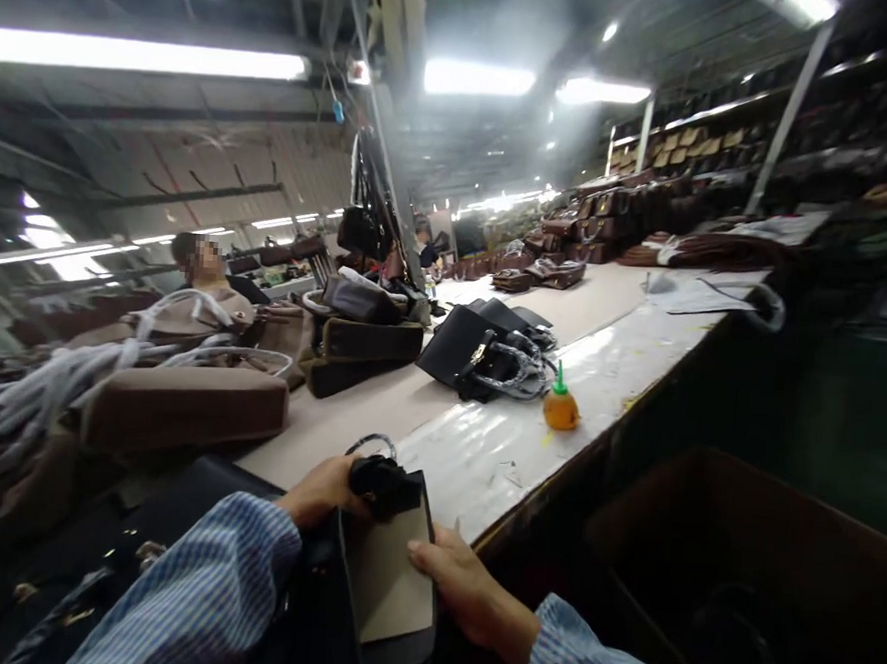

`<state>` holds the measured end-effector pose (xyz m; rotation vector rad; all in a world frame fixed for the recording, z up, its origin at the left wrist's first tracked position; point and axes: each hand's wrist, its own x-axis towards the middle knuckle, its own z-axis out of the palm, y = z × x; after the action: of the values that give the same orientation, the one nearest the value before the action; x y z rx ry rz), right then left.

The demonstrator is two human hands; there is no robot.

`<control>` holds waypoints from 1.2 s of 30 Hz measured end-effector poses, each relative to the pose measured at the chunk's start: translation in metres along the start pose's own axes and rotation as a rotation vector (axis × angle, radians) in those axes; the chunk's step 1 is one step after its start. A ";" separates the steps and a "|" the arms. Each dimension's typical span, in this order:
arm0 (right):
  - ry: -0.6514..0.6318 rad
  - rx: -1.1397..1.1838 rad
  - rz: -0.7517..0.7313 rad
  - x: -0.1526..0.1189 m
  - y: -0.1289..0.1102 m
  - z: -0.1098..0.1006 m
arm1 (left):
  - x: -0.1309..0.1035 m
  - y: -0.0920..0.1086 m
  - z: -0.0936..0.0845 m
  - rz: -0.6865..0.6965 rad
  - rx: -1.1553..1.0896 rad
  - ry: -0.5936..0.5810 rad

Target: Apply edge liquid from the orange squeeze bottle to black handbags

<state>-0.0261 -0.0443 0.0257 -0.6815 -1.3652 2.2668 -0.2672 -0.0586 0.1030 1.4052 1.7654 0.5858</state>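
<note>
While the black, smooth-faced bag with a flat tan panel (pixel 390 579) stands tilted at the bottom centre of the frame, both hands steady it from opposite sides, probably so that its panel stays turned up towards the wearer. The left hand (pixel 325 490) is closed at the upper edge, around or against a crumpled black bundle (pixel 385 484); its fingertips are hidden, so I cannot tell how tightly they grip. The right hand (pixel 465 579) is partly closed, thumb flat on the panel and fingers behind the right edge, a pinch that likely keeps that side from swinging away. Nearby, the long white-topped table (pixel 472 464) runs towards the upper right. Black bags with plastic-wrapped handles (pixel 479 349) lie on it at mid-frame, the wrapping presumably there to guard against scuffs. Just right of them, a squat orange bottle with a green nozzle (pixel 560 409) stands upright, perhaps set apart for easy reach. Brown box-shaped bags (pixel 190 407) crowd the left of the frame, apparently piled to save room.
</note>
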 end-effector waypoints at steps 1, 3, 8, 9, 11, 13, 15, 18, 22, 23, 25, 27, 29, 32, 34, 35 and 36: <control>0.011 -0.025 -0.008 0.000 0.002 -0.002 | 0.000 -0.003 0.001 -0.015 -0.004 0.003; 0.041 -0.085 -0.037 -0.002 0.006 -0.007 | 0.000 -0.007 0.005 -0.041 -0.010 0.000; 0.100 -0.219 -0.101 -0.005 0.015 -0.019 | 0.009 -0.013 0.013 -0.049 -0.002 0.028; 0.105 -0.237 -0.112 -0.006 0.016 -0.020 | 0.011 -0.014 0.014 -0.044 -0.007 0.036; 0.107 -0.258 -0.136 -0.009 0.016 -0.020 | 0.014 -0.016 0.017 -0.034 -0.035 0.022; 0.091 -0.271 -0.153 -0.012 0.017 -0.021 | 0.014 -0.018 0.020 -0.021 -0.068 -0.010; 0.057 -0.276 -0.128 -0.015 0.019 -0.023 | 0.014 -0.020 0.023 -0.002 -0.085 -0.027; 0.057 -0.304 -0.016 -0.020 0.020 -0.041 | 0.012 -0.023 0.024 0.018 -0.089 -0.021; 0.397 -0.372 -0.093 -0.021 0.002 -0.110 | 0.010 -0.025 0.023 0.045 -0.111 -0.029; 0.536 -0.398 -0.159 -0.020 -0.007 -0.134 | 0.010 -0.025 0.022 0.055 -0.120 -0.033; 0.801 -0.473 -0.284 -0.014 -0.031 -0.184 | 0.010 -0.026 0.021 0.077 -0.137 -0.047; 0.988 -0.580 -0.363 -0.004 -0.056 -0.229 | 0.011 -0.029 0.020 0.096 -0.149 -0.067; 1.088 -0.684 -0.396 0.008 -0.077 -0.263 | 0.012 -0.034 0.020 0.095 -0.132 -0.071; 1.082 -0.802 -0.374 0.029 -0.092 -0.291 | 0.014 -0.042 0.022 0.081 -0.108 -0.035; 1.040 -0.846 -0.343 0.040 -0.094 -0.298 | 0.015 -0.045 0.023 0.074 -0.110 -0.017; 1.026 -0.859 -0.327 0.044 -0.093 -0.299 | 0.015 -0.046 0.023 0.071 -0.114 -0.016; 1.018 -0.865 -0.311 0.048 -0.093 -0.299 | 0.015 -0.046 0.023 0.072 -0.117 -0.019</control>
<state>0.1221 0.2314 -0.0208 -1.4674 -1.6209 0.7295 -0.2764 -0.0601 0.0506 1.3932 1.6440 0.7008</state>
